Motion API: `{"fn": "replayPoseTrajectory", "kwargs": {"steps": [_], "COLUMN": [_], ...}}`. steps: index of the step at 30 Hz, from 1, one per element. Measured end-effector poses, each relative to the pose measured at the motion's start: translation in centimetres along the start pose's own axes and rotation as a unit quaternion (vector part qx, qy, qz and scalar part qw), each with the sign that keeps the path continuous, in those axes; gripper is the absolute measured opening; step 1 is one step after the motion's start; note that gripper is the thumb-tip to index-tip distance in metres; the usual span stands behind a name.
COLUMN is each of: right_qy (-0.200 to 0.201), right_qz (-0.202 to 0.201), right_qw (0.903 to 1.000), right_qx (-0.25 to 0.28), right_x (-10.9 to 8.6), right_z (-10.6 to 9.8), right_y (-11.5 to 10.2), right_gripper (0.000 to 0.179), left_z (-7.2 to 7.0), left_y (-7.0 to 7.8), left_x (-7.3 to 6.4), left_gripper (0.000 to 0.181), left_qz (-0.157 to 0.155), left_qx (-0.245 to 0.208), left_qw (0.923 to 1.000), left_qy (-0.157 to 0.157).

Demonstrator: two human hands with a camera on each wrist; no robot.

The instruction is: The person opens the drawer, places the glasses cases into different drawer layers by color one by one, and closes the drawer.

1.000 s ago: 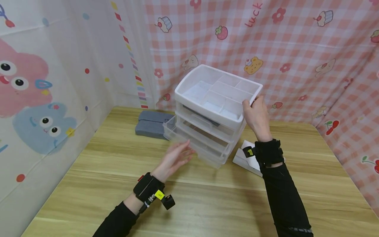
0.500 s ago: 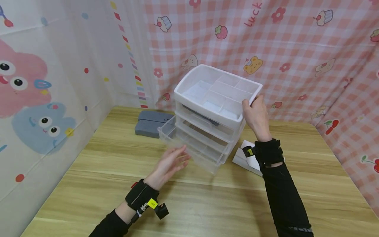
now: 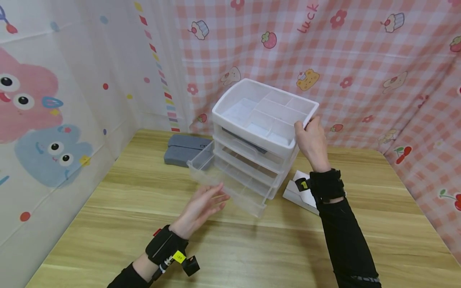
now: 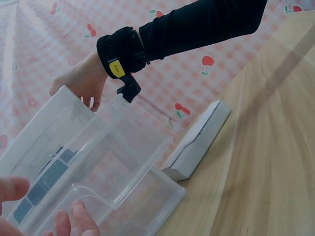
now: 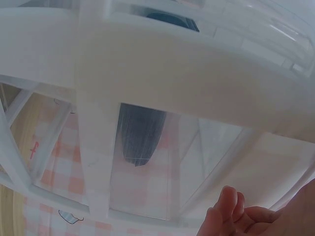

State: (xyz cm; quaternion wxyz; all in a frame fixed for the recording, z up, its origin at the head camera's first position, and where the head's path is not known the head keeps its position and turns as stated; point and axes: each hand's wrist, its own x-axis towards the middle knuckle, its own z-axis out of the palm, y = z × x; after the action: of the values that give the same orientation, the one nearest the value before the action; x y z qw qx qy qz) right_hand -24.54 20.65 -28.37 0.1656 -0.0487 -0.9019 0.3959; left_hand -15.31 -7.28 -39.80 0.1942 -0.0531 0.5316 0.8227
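Note:
A white desktop drawer organizer (image 3: pixel 264 138) stands on the table, with a divided open tray on top and clear drawers below. A lower clear drawer (image 3: pixel 248 200) is pulled well out towards the left hand (image 3: pixel 198 208). That hand holds the drawer's front edge, thumb above; in the left wrist view its fingertips (image 4: pixel 78 214) are at the handle cutout. The right hand (image 3: pixel 312 142) grips the organizer's upper right rim. Through the upper drawer shows something dark (image 4: pixel 47 182), its kind unclear.
A grey folded case (image 3: pixel 183 152) lies left of the organizer, partly behind the pulled drawer. To the right, a white box-like item (image 3: pixel 299 196) sits partly under the right wrist. Patterned curtains (image 3: pixel 259 48) hang behind the wooden table (image 3: pixel 230 256).
The left hand has moved down and to the left, and the clear drawer has slid further out with it. The right hand and the organizer's body have stayed in place.

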Motion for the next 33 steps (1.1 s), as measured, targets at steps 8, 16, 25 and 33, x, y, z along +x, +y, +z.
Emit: {"fn": "replayPoseTrajectory", "kwargs": {"steps": [8, 16, 25, 33], "right_qy": [0.002, 0.000, 0.002, -0.002], "right_qz": [-0.001, -0.001, -0.006, -0.002], "right_qw": [1.0000, 1.0000, 1.0000, 1.0000], "right_qx": [-0.003, -0.002, -0.001, -0.003], "right_x": [-0.1, -0.2, -0.1, -0.2], "right_z": [-0.1, 0.0, 0.0, 0.0], "right_y": [0.1, 0.1, 0.0, 0.0], "right_gripper": [0.054, 0.053, 0.054, 0.055], "left_z": [-0.3, -1.5, -6.4, -8.9], "left_y": [-0.2, 0.1, 2.1, 5.9], "left_x": [-0.4, -0.3, 1.3, 1.4], "left_gripper": [0.016, 0.015, 0.046, 0.030], "left_qz": [0.003, -0.014, -0.027, 0.025], "left_qx": [0.003, 0.048, 0.265, 0.517], "left_qw": [1.0000, 0.9976, 0.9564, 0.8549], "left_qy": [-0.001, -0.046, -0.119, -0.030]}}
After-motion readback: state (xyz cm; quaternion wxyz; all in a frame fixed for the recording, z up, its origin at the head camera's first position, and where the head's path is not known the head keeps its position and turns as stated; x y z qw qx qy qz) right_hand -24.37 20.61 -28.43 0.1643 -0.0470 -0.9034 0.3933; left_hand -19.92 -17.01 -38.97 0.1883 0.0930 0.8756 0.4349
